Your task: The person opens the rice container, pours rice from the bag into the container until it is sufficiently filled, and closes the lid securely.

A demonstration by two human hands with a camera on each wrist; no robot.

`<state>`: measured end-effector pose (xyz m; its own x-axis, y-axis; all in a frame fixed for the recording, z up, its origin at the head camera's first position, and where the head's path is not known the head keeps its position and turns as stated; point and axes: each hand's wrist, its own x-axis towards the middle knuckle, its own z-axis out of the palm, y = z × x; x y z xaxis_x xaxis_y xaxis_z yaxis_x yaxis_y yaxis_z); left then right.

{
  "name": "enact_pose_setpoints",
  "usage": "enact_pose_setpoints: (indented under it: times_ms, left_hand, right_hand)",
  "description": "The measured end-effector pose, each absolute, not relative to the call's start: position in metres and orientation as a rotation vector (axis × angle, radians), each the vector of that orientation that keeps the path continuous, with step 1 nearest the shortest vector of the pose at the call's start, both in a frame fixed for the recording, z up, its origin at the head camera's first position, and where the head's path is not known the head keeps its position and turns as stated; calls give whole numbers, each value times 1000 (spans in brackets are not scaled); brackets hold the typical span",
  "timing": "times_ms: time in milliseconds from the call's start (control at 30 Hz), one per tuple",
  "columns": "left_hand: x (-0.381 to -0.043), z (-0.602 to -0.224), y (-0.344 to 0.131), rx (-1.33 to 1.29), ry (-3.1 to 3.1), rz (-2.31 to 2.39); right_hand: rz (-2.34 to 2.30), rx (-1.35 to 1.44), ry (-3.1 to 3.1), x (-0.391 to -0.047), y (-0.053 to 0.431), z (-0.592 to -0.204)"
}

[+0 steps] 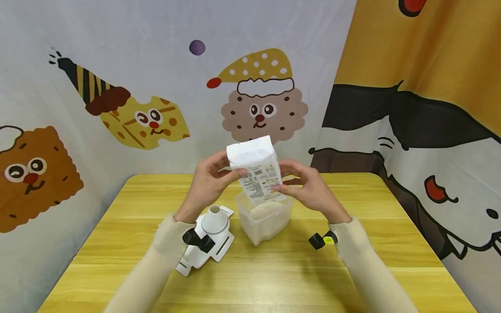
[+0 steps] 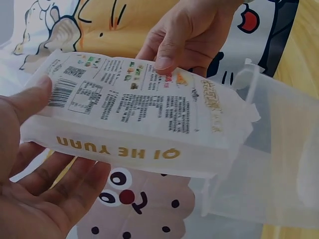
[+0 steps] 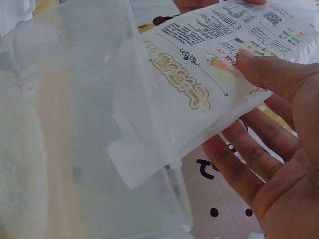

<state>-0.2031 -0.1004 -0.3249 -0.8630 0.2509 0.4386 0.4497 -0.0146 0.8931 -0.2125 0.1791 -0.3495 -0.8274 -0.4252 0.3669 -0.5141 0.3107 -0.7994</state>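
Note:
Both hands hold a white printed paper bag (image 1: 258, 174), tipped with its mouth down into a translucent plastic container (image 1: 270, 226). My left hand (image 1: 209, 182) grips the bag's upper left side, thumb on the printed face and fingers around the edge. Lower on the opposite side, my right hand (image 1: 307, 187) holds it the same way. In the left wrist view, gold letters run along the side of the bag (image 2: 139, 114). The bag's torn open end (image 3: 134, 154) reaches past the container's rim in the right wrist view. Pale powder or fine grain (image 1: 266, 209) lies inside the container.
A white plastic lid-like piece (image 1: 215, 224) with a round raised spout and side flaps lies on the wooden table (image 1: 274, 278), left of the container. Behind the table hangs a cartoon-printed cloth (image 1: 156, 56).

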Motion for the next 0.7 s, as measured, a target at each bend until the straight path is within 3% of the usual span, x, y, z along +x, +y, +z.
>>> enact_pose_setpoints:
  times_ms: [700]
  left_hand:
    - [-187, -398, -106, -694, -2306, -1930]
  right_hand:
    - [1740, 804, -2271, -213, 184, -358]
